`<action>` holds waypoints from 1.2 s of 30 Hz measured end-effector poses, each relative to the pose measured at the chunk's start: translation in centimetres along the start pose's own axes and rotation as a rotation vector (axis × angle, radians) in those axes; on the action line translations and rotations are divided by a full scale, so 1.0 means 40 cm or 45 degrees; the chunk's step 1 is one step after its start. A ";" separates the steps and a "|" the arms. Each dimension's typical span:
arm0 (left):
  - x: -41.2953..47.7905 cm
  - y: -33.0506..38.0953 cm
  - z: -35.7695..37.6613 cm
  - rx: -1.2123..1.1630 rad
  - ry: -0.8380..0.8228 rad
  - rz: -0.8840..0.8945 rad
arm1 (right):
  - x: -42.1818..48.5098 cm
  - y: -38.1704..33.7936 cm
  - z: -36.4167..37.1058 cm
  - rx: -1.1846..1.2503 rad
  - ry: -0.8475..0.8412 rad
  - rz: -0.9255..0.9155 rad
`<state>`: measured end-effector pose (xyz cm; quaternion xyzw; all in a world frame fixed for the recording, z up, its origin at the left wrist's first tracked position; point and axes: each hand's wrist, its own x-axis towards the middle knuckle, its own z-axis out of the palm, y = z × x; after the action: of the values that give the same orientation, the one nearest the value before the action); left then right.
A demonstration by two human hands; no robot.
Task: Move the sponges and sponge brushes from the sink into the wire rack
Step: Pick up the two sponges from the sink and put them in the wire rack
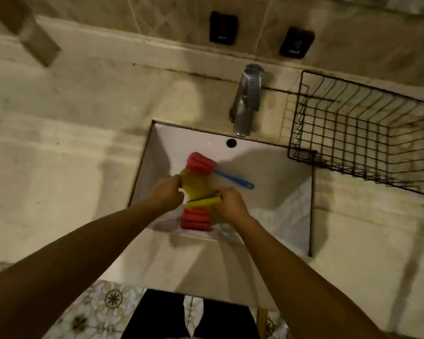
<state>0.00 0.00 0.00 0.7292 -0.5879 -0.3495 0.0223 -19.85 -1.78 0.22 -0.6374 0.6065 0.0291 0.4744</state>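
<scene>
In the white sink (267,172) lie a red sponge brush (200,163) with a blue handle (235,179), a second red sponge brush head (195,218) nearer me, and two yellow sponges. My left hand (165,193) grips the left end of the upper yellow sponge (196,183). My right hand (230,204) closes on the lower yellow sponge (202,201), which has a dark scouring side. The dark wire rack (362,133) stands on the counter to the right of the sink, with nothing visible inside it.
A chrome faucet (246,101) rises behind the sink, over the overflow hole (231,142). Two dark wall buttons (223,28) sit on the tiles above. Beige stone counter (66,148) stretches to the left. Patterned floor tiles show below.
</scene>
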 end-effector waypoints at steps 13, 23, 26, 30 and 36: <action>0.121 0.011 0.119 0.032 0.126 -0.178 | 0.099 0.084 0.037 -0.181 -0.170 -0.017; 0.115 -0.001 0.032 -0.676 -0.119 -0.461 | 0.050 0.106 -0.045 0.268 -0.352 0.148; 0.088 0.000 0.001 -0.819 -0.161 -0.443 | 0.032 0.092 -0.047 0.447 -0.345 0.184; 0.057 -0.004 -0.037 -1.027 -0.289 -0.457 | 0.010 0.081 -0.053 0.538 -0.272 0.151; 0.014 0.014 -0.105 -1.241 -0.400 -0.400 | -0.070 0.057 -0.120 0.877 -0.208 0.297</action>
<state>1.82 -2.26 3.15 0.6523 -0.2376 -0.6860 0.2177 -24.99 -2.32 3.28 -0.3626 0.6094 -0.0723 0.7014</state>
